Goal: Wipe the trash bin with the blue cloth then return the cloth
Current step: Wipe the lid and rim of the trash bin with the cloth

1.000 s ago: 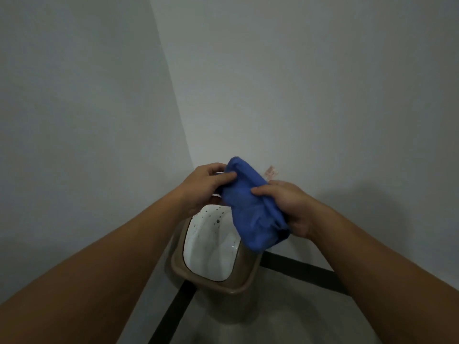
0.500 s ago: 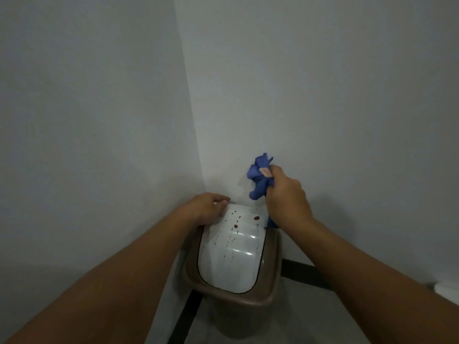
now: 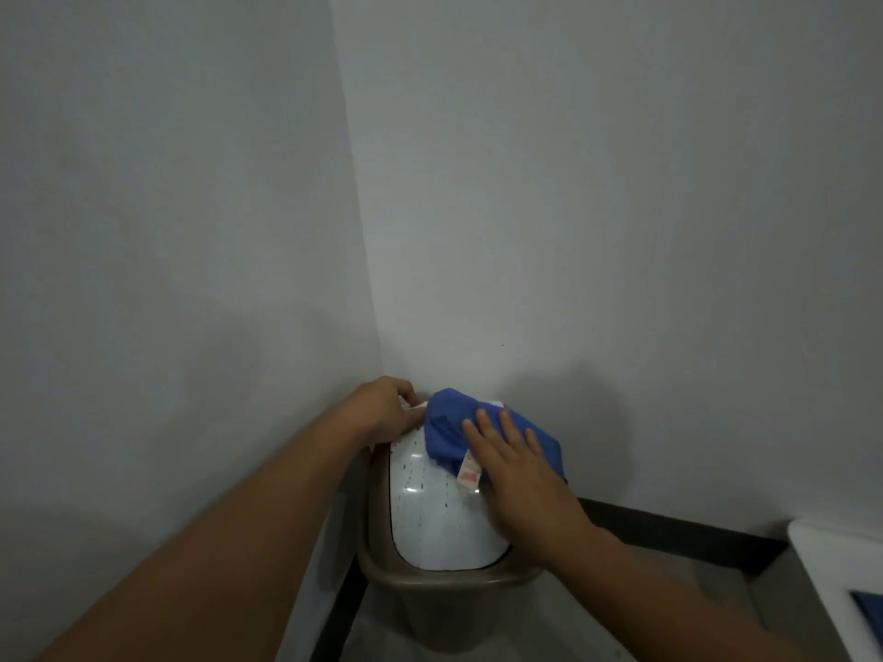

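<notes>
A brown trash bin point(image 3: 430, 578) with a white domed lid point(image 3: 439, 523) stands in the corner of two walls. Small dark spots speckle the lid. A bunched blue cloth point(image 3: 451, 425) with a white and red tag lies on the far upper part of the lid. My right hand point(image 3: 516, 475) lies flat on the cloth with fingers spread, pressing it against the lid. My left hand point(image 3: 387, 413) grips the bin's far left top edge, holding it steady.
Grey walls meet right behind the bin. A dark baseboard point(image 3: 678, 530) runs along the floor on both sides. A white object point(image 3: 841, 580) with a blue patch sits at the lower right edge.
My right hand has brought the cloth down from above the bin onto the lid and flattened over it. My left hand has stayed on the bin's top edge.
</notes>
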